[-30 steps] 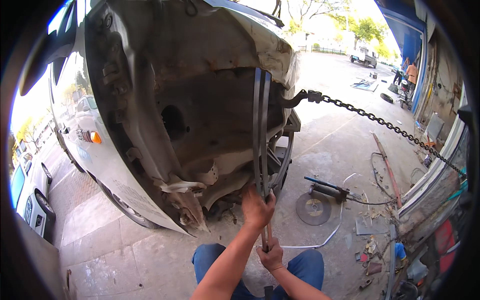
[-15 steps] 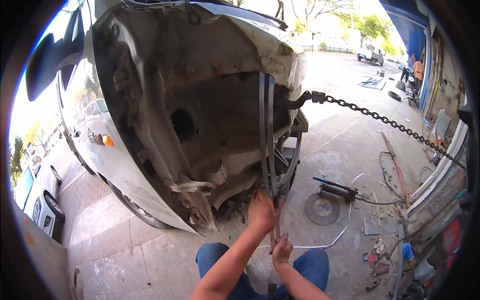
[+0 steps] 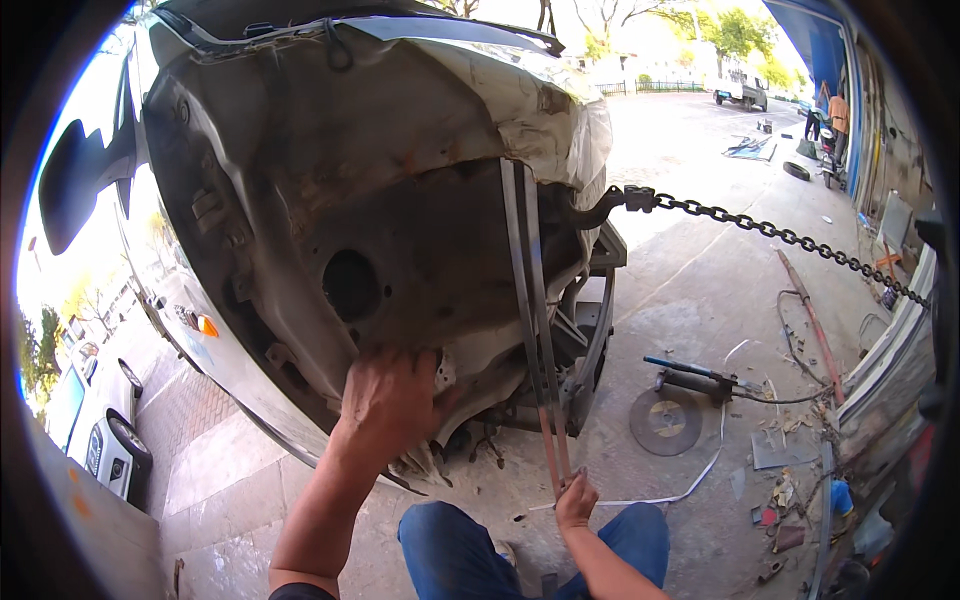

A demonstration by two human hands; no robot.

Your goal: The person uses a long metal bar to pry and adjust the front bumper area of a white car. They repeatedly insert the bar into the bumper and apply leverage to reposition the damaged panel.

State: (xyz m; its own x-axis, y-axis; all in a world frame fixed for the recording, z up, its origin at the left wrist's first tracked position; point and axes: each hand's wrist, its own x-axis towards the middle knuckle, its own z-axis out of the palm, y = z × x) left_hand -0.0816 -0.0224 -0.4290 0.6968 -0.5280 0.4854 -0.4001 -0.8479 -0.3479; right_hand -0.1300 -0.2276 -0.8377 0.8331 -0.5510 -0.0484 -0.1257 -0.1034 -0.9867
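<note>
A long pair of narrow flat metal strips [image 3: 530,270], grey above and reddish-brown below, slants across the stripped front corner of a damaged vehicle [image 3: 410,240]. Their lower ends are in my closed right hand [image 3: 577,500], above my right knee. To the left, my left hand [image 3: 388,405] is at the bent, torn metal at the bottom of the vehicle's inner panel, just below a round hole [image 3: 352,285]. Its fingertips are partly hidden and slightly blurred, so its grip is unclear. Crumpled light sheet metal [image 3: 545,115] hangs over the upper corner.
A hook [image 3: 600,205] at the vehicle's front joins a taut chain [image 3: 760,225] running right. On the floor are a large disc [image 3: 665,420], a blue-handled tool [image 3: 690,375], a red bar [image 3: 812,325] and scraps. A white car [image 3: 95,420] stands left; people [image 3: 836,118] are far right.
My left hand has left the strips and moved left to the torn panel. My right hand keeps the strips' lower ends. The view has shifted, and the strips lean more.
</note>
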